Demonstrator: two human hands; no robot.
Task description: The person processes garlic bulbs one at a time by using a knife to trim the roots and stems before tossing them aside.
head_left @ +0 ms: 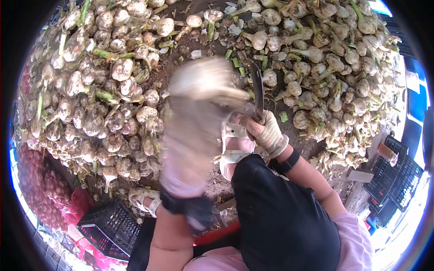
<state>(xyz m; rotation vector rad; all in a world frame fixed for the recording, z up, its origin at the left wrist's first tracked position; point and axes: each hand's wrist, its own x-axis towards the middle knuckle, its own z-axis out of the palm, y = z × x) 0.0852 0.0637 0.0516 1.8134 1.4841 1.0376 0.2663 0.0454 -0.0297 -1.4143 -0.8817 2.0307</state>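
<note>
My right hand, in a striped knitted glove, grips a knife with a dark, slightly curved blade pointing away from me. My left hand is stretched forward in a pale glove and smeared by motion, so its fingers and anything in them cannot be made out. It is near the knife, left of the blade. Beyond my hands, garlic bulbs with stems lie in a left heap and a right heap. Cut green stem pieces lie on the ground between the heaps.
A black plastic crate stands at the lower left, beside red mesh sacks. More black crates are at the right edge. My sandalled foot is just below the knife, and my dark-trousered knee rises in front.
</note>
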